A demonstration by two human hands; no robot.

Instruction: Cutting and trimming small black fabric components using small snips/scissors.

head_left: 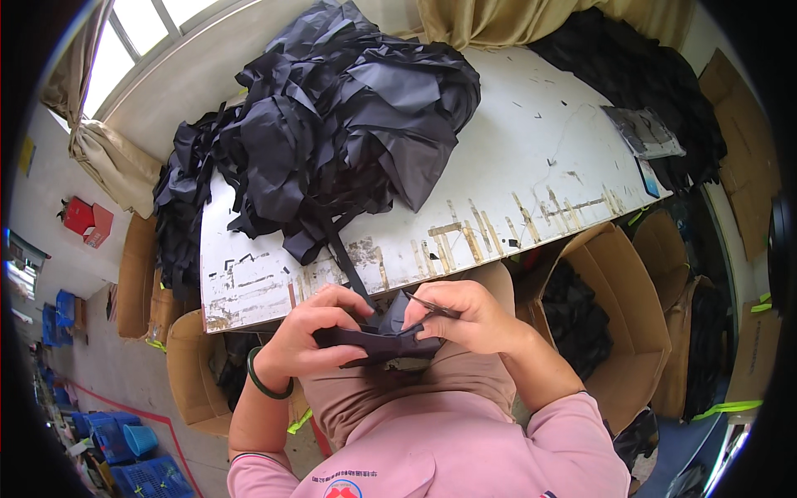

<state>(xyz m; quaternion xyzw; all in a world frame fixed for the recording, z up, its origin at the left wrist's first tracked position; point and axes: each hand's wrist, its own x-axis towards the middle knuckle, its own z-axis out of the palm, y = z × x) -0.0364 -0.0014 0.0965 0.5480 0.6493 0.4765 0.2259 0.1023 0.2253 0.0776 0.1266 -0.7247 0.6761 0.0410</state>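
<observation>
Fingers (334, 319) nearly closed, pinching black fabric (388, 347)

The held black piece (383, 347) and heaped fabric (332, 116) look like thin, smooth cloth, faintly glossy. The white bench (515, 124) is smooth but scuffed; the open box (633, 319) is matt cardboard.

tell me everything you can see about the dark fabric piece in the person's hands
The dark fabric piece is greyish black and looks thin and pliable, folded, with a raised edge and creases. It is held above the lap, just off the near edge of the white table. The left hand pinches its left end; the right hand, which also has a slim dark tool, meets its right end. Whether the narrow strip above joins it is unclear.
</observation>
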